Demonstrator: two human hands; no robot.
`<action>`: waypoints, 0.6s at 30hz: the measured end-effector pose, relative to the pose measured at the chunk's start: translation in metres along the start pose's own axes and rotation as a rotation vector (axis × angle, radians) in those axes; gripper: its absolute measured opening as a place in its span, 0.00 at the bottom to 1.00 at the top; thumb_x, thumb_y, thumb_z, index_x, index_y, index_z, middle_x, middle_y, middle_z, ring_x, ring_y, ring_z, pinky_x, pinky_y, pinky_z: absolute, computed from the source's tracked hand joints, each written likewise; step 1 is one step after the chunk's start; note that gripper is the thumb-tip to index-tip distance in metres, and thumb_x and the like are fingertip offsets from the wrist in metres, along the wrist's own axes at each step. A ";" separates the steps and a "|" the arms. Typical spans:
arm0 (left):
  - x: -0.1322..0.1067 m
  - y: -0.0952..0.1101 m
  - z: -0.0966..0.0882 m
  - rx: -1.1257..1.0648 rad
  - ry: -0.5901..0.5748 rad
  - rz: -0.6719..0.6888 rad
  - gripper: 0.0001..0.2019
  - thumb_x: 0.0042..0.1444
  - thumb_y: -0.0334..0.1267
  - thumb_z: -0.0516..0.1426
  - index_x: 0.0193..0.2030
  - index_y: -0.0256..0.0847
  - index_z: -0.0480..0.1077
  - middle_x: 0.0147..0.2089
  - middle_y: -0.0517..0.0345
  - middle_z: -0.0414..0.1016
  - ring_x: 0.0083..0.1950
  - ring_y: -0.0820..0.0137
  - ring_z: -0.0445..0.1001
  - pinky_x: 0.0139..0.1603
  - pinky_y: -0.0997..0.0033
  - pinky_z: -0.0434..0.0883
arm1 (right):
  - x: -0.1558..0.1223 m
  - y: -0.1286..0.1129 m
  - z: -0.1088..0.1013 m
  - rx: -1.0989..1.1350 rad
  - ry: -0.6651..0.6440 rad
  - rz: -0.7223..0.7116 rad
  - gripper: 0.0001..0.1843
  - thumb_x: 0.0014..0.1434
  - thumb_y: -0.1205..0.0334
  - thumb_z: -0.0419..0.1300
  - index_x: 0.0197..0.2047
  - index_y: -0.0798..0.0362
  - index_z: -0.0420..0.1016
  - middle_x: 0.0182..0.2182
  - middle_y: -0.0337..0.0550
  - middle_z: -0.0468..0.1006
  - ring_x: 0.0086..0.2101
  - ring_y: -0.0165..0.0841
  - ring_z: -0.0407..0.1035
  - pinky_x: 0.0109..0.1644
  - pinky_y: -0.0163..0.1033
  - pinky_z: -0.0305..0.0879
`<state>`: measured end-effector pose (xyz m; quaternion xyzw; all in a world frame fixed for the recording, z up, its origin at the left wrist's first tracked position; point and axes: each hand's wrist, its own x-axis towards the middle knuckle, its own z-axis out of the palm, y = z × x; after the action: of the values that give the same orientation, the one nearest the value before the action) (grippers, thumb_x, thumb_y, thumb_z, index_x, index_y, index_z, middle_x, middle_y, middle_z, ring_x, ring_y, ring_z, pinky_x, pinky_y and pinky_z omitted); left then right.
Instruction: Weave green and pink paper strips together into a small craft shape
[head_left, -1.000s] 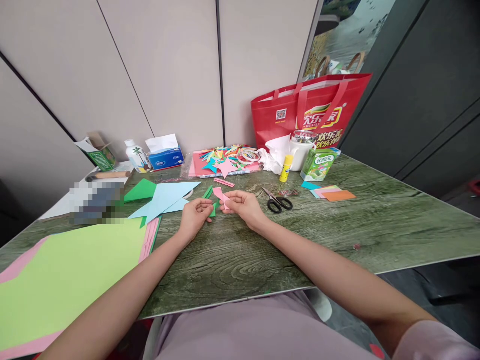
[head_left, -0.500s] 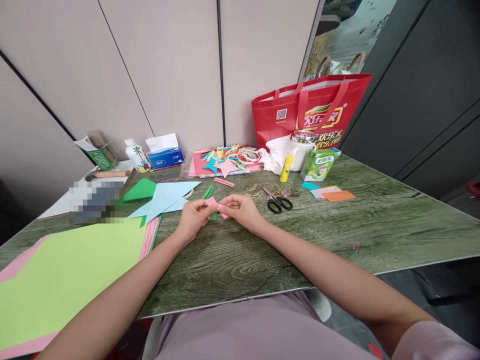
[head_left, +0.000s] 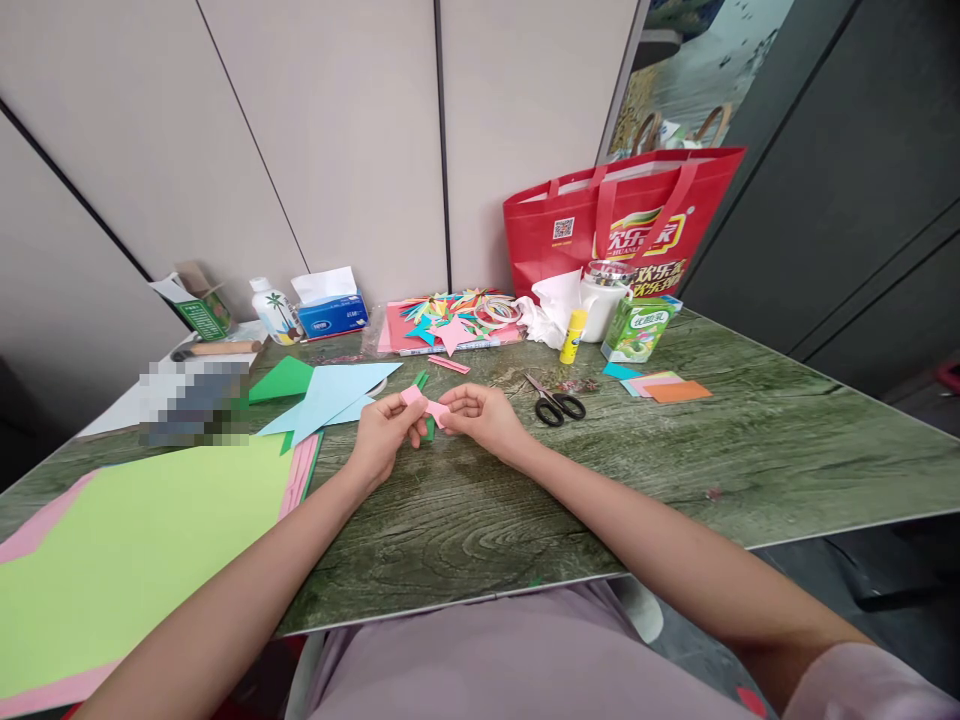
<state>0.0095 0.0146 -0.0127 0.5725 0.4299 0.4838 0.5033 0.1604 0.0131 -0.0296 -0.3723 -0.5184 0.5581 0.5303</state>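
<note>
A small piece of folded pink paper (head_left: 433,408), narrowed at its middle like a bow, is held between my two hands above the table. My left hand (head_left: 386,430) pinches its left end between thumb and fingers. On the other end, the thumb and fingertips of my right hand (head_left: 481,418) are closed. Green paper strips (head_left: 421,380) lie just behind and beneath the pink piece, partly hidden by my hands. Black-handled scissors (head_left: 553,402) rest to the right of my right hand. Beyond my hands lies a folded pink strip (head_left: 448,365).
Light blue paper (head_left: 330,395) and a large yellow-green sheet (head_left: 150,550) lie at left. Small coloured papers (head_left: 667,388) are at right. Along the back stand a tissue pack (head_left: 332,315), paper stars (head_left: 452,333), a glue stick (head_left: 573,337), a drink carton (head_left: 640,330) and a red bag (head_left: 551,205).
The pink paper has been turned and shifted slightly left, so more of its bow-like shape shows between my fingers. My left fingers have changed their hold; the right hand has barely moved.
</note>
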 end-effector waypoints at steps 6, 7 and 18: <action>0.002 -0.003 -0.004 0.078 -0.004 0.002 0.10 0.43 0.40 0.61 0.24 0.34 0.70 0.18 0.60 0.69 0.17 0.77 0.64 0.17 0.78 0.61 | 0.001 -0.001 -0.001 0.042 0.091 -0.071 0.14 0.40 0.60 0.66 0.30 0.55 0.69 0.23 0.36 0.72 0.24 0.28 0.70 0.30 0.35 0.71; 0.001 -0.003 -0.003 0.084 -0.013 0.000 0.10 0.42 0.40 0.61 0.26 0.34 0.70 0.18 0.60 0.69 0.17 0.76 0.64 0.17 0.78 0.61 | 0.001 -0.002 -0.001 0.046 0.091 -0.076 0.14 0.40 0.59 0.65 0.31 0.55 0.69 0.23 0.36 0.72 0.25 0.28 0.71 0.30 0.35 0.71; 0.004 -0.009 -0.003 0.058 0.007 0.096 0.11 0.41 0.42 0.63 0.29 0.37 0.73 0.29 0.56 0.74 0.30 0.71 0.69 0.33 0.71 0.68 | 0.000 -0.002 -0.001 0.026 -0.026 -0.146 0.17 0.39 0.62 0.66 0.35 0.54 0.70 0.29 0.39 0.74 0.29 0.28 0.70 0.33 0.35 0.72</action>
<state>0.0070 0.0199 -0.0206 0.6052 0.4176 0.4967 0.4612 0.1616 0.0135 -0.0280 -0.3192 -0.5438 0.5294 0.5675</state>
